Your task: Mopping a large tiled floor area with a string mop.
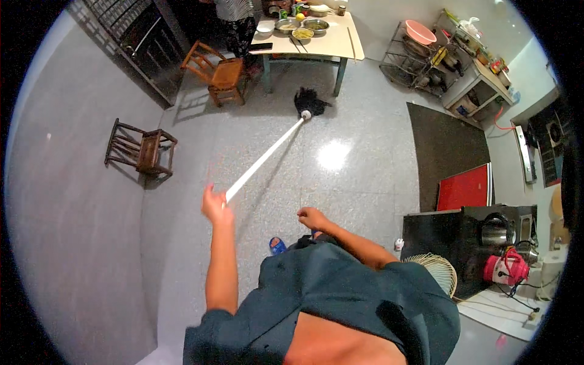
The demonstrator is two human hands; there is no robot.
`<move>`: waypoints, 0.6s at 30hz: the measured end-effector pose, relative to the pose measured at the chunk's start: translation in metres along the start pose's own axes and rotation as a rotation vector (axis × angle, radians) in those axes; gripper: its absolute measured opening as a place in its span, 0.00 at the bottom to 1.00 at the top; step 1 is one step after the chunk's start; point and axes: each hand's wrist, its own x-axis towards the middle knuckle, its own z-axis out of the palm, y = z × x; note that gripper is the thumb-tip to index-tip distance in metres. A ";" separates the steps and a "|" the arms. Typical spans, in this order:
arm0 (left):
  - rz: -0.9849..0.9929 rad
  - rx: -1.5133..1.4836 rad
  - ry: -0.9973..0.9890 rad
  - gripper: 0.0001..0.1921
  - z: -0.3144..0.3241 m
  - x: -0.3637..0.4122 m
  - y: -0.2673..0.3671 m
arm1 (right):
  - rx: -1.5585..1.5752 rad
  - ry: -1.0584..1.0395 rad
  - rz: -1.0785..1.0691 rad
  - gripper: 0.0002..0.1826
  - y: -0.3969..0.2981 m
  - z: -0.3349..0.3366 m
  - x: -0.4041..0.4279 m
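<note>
My left hand (pixel 216 205) is raised in front of me, gripping the upper end of a white mop handle (pixel 264 157). The handle slants away across the floor to a round white joint and a black mop head (pixel 309 101). The dark strands lie spread on the grey tiled floor, just in front of the dining table. Close to my waist, my right hand (pixel 314 218) hangs with its fingers curled in and nothing visible in them. Below it, a blue sandal (pixel 277 246) shows on one of my feet.
A table (pixel 319 45) bears bowls of food and chopsticks; a person (pixel 235 23) stands behind its left side. Wooden chairs (pixel 226 75) (pixel 150 150) stand leftward. On the right are a metal rack (pixel 397 57), a red panel (pixel 463 188), a black counter (pixel 438 237) and a fan (pixel 438 271).
</note>
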 end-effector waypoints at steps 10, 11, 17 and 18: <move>0.593 0.290 0.008 0.09 -0.066 -0.201 0.176 | 0.088 -0.376 -0.110 0.14 -0.041 0.074 0.036; 0.759 0.343 0.029 0.10 -0.059 -0.214 0.177 | 0.078 -0.387 -0.114 0.14 -0.043 0.080 0.035; 1.193 0.331 -0.189 0.17 -0.048 -0.238 0.153 | -0.103 -0.606 -0.162 0.16 -0.049 0.066 0.031; 1.198 0.343 -0.179 0.17 -0.049 -0.237 0.147 | -0.073 -0.587 -0.168 0.15 -0.043 0.056 0.031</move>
